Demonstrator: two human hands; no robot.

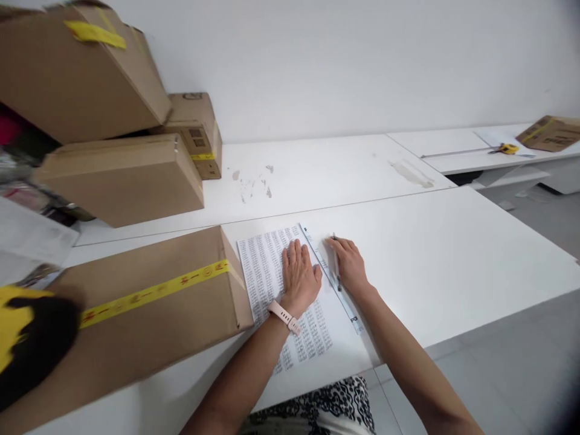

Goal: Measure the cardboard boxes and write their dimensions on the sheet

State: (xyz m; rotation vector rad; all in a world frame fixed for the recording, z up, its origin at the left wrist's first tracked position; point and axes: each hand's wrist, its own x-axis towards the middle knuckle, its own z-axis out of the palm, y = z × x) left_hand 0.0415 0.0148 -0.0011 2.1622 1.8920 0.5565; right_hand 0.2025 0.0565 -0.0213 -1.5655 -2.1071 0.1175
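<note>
At the far left, from where I stand, a yellow and black thing [18, 338] is lying over one end of a long brown box [176, 263], and yellow tape [158, 292] runs along the box. Behind it, more boxes [122, 178] are piled near the wall. Just beside the long box, the printed sheet [260, 266] lies flat on the white table [453, 254]. The left hand [301, 278], with a pink band [284, 317] at its wrist, is laid palm down on this sheet, fingers straight and side by side. Along the right edge of the sheet goes a pale blue strip [356, 325] with letters. Next to it, the right hand [351, 263] has its fingers bent, pinching a thin pen [339, 284], as it looks to me. Well apart, at the right, there are a yellow tape measure [509, 148] and a small box [549, 134]
</note>
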